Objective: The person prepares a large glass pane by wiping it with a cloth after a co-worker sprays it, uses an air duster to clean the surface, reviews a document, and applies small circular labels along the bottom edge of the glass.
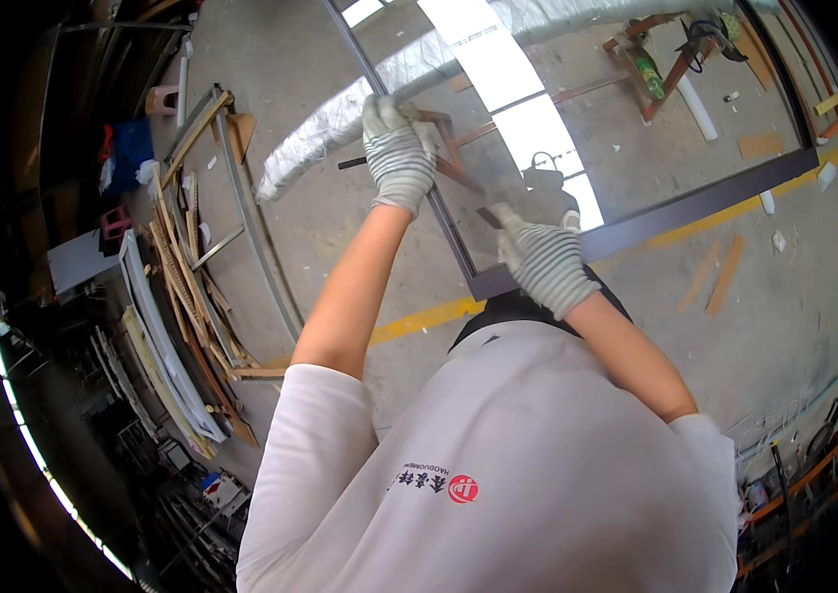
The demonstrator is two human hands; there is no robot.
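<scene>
A large glass panel in a dark frame (pixel 656 210) lies in front of me, its near left corner close to my waist. My left hand (pixel 399 153), in a striped white work glove, is closed over the frame's left bar. A short black strip (pixel 351 163) sticks out to the left beside that hand; whether I hold it is hidden. My right hand (pixel 549 259), gloved alike, is above the glass by the near bar. Its fingers are closed on a small dark flat piece (pixel 488 216), whose kind I cannot make out.
Below and through the glass show a long silvery wrapped roll (pixel 315 148), reddish metal supports (pixel 671 87) and a green bottle (pixel 648 74). Wood strips and metal bars (pixel 177 262) lie piled on the left. Cardboard strips (pixel 725 275) lie on the floor at right, past a yellow line (pixel 429 318).
</scene>
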